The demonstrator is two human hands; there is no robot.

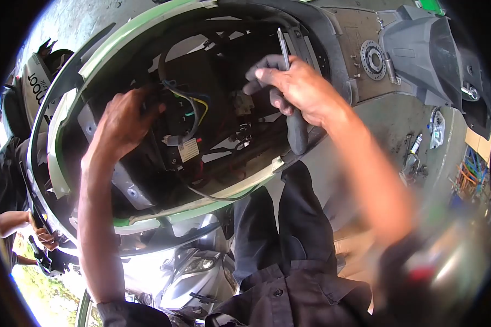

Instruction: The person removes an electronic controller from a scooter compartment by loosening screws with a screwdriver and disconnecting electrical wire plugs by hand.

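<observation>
My right hand (pixel 305 91) is closed around a screwdriver (pixel 297 133) with a dark handle. Its metal shaft points up and away, above the open bay of a scooter body (pixel 199 215) with green edges and masking tape. My left hand (pixel 123 122) reaches into the left side of that bay, beside a bundle of wires (pixel 193 106) in blue, yellow and grey. The fingertips there are dark against the shadow, so whether they grip anything is unclear. A white label (pixel 189 150) sits on a dark part below the wires. Fingers on both hands look blackened.
A brake disc (pixel 373 60) and small bolts lie on the scooter's footboard at right. Tools and a plastic bag (pixel 437 128) are on the floor. Another person's hand (pixel 46 238) shows at far left. A silver scooter (pixel 193 275) stands close below.
</observation>
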